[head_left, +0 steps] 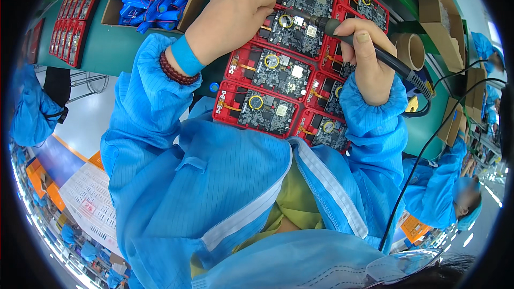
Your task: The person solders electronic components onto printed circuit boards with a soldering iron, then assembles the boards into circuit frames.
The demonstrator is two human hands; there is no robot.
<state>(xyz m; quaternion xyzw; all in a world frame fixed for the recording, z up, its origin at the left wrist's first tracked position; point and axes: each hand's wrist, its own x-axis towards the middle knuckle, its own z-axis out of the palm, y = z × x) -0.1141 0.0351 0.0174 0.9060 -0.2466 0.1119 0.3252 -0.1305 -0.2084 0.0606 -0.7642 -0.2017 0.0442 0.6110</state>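
Note:
My right hand [369, 56] is closed round a soldering iron [327, 24], whose thin tip points left over a circuit board [300, 40]. Close to that tip, my left hand [230, 18] is closed in a pinch at the board's left edge; what its fingertips hold is hidden. The board lies in a red tray [257, 48] among several like it, each with a yellow-ringed round part. Another board [278, 73] with a silver square sits just nearer to me. A blue band circles my left wrist.
Left of the tray stands a cardboard box [111, 12] full of blue wired battery cells [150, 0]. More red trays [77, 18] lie far left on the green table [115, 51]. At right are a brown round container [410, 49], open cartons [441, 27] and the iron's black cable.

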